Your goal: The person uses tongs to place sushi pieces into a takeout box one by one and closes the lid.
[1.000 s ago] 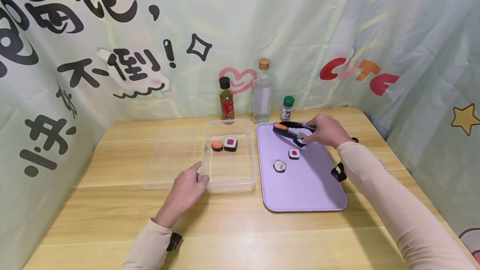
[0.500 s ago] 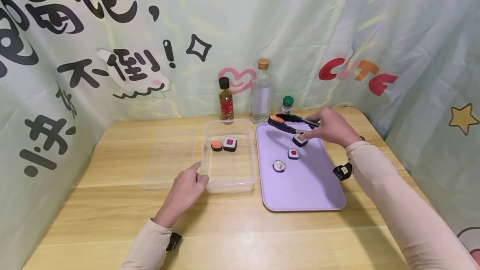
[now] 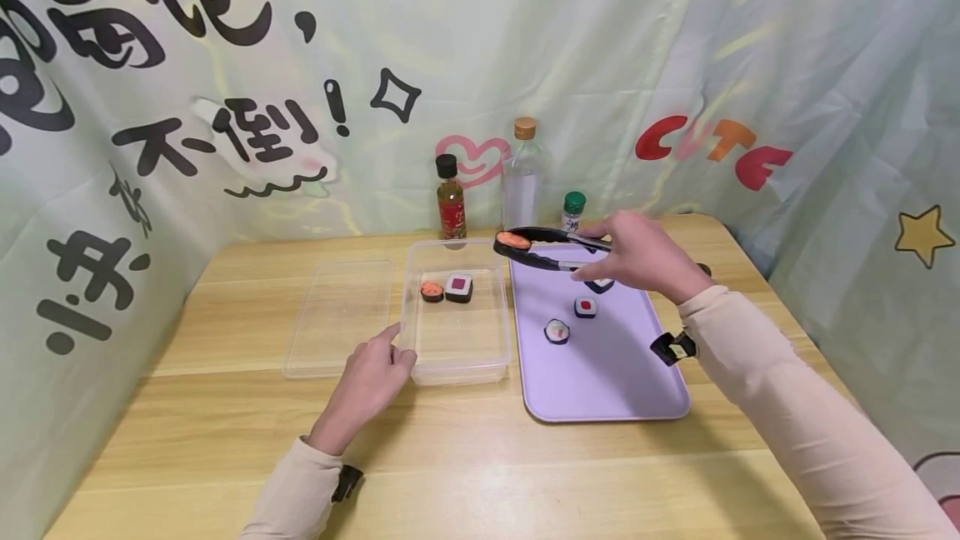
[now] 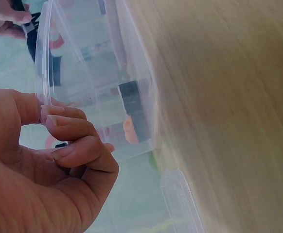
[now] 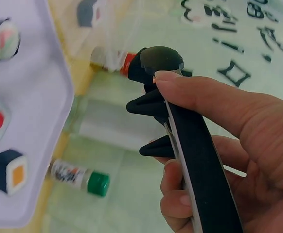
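Note:
In the head view my left hand (image 3: pixel 371 382) pinches the near-left rim of a clear plastic container (image 3: pixel 457 367). Inside it sit an orange-topped sushi piece (image 3: pixel 431 291) and a square sushi roll (image 3: pixel 459 288). My right hand (image 3: pixel 641 257) grips black-and-silver tongs (image 3: pixel 546 261). Another orange-topped sushi piece (image 3: pixel 514 240) is held in their tips, above the gap between container and purple tray (image 3: pixel 600 394). On the tray lie a red-centred roll (image 3: pixel 585 307), a round roll (image 3: pixel 557 332) and an orange-centred roll (image 5: pixel 11 172), partly hidden by my hand in the head view.
A clear lid (image 3: pixel 341 323) lies flat left of the container. Along the back stand a red-labelled sauce bottle (image 3: pixel 452 211), a tall clear bottle (image 3: pixel 521 190) and a green-capped shaker (image 3: pixel 573 208). A printed cloth (image 3: pixel 480 40) hangs behind the table.
My right hand has lifted the tongs and the orange-topped sushi piece off the tray and carried them left toward the container. The left hand stays on the rim.

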Available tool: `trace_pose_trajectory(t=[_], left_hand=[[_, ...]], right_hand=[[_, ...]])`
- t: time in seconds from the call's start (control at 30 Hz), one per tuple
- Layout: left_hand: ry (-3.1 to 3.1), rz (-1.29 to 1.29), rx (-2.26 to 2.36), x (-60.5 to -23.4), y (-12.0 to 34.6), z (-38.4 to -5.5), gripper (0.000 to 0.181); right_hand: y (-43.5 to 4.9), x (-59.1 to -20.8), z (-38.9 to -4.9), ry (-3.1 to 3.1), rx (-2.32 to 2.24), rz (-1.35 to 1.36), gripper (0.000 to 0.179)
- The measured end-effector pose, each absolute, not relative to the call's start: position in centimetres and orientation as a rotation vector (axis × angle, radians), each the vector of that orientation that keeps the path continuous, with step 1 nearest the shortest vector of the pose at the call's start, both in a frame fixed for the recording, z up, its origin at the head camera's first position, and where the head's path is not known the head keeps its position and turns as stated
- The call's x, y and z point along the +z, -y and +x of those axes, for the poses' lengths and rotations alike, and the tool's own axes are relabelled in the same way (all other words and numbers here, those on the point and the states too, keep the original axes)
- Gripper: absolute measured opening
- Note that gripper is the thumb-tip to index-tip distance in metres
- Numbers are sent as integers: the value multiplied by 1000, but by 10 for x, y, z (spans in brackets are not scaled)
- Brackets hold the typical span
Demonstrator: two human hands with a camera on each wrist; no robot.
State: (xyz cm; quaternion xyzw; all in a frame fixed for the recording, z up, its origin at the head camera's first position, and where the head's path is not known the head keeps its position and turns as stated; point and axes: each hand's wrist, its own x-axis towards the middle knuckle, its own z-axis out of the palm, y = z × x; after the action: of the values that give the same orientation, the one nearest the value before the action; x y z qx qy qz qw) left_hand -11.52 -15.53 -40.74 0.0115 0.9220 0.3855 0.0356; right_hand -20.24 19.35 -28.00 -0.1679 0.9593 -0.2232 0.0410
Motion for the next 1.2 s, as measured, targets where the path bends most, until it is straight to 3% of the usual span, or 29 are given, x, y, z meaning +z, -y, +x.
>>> trace_pose_trajectory(t=[0.9, 1.2], left_hand=[[-2816, 13, 1183, -407, 155, -116, 58], [-2804, -5, 1197, -406, 155, -115, 58]], right_hand=[[-89, -297, -199, -2805, -386, -930, 53], [-68, -309, -202, -2778, -303, -910, 43]])
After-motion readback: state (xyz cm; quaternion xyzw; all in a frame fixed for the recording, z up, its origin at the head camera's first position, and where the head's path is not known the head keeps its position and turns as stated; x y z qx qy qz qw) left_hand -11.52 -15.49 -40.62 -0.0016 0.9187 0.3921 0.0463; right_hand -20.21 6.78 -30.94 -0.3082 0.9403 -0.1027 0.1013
